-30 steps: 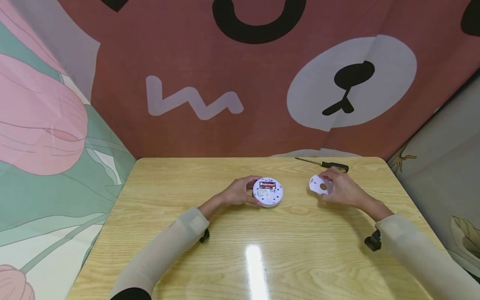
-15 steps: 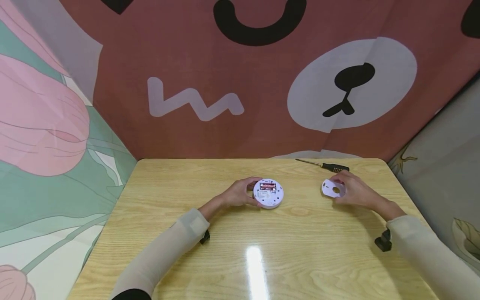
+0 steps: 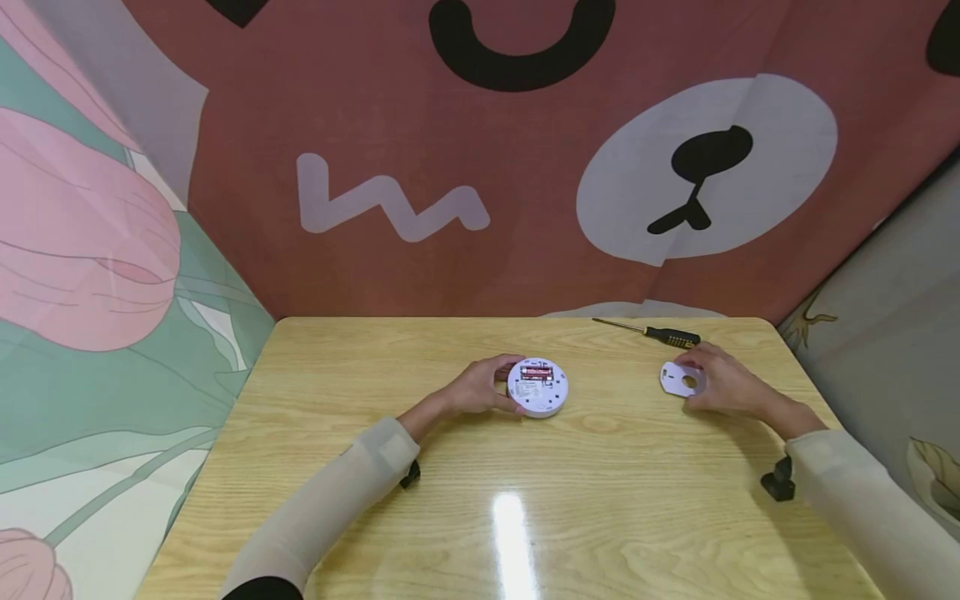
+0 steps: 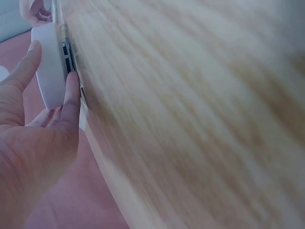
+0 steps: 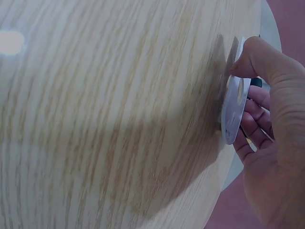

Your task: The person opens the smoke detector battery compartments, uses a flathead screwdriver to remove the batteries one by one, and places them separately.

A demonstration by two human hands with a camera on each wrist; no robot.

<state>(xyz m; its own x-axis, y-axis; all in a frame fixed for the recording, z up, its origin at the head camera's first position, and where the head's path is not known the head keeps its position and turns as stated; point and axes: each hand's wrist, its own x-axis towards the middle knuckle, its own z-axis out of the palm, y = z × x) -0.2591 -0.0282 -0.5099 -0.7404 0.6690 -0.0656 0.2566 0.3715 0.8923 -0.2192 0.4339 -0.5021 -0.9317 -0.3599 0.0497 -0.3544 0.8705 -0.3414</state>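
A round white device [image 3: 536,389] lies at the middle of the far half of the table [image 3: 600,500], its back turned up towards the wearer. A red battery [image 3: 536,374] shows in a slot on that back. The left hand [image 3: 477,386] reaches in from the left, its grip pinching the device's left edge between thumb and fingers. Whether the device touches the table cannot be told.

To the right, well apart, the right hand [image 3: 726,383] pinches the right edge of a white plate [image 3: 672,379] with a round hole; its grip is closed on it. Over the last second the plate has moved further right, away from the device, which has stayed put. The two pieces are therefore more clearly separated, and the battery is exposed.

Just beyond the right hand, near the table's far edge, lies a screwdriver [image 3: 660,335] with a dark handle, its shaft pointing left.

The battery carries pale lettering and the device small grey print, both unreadable; yellow marks on the screwdriver's handle are also illegible.
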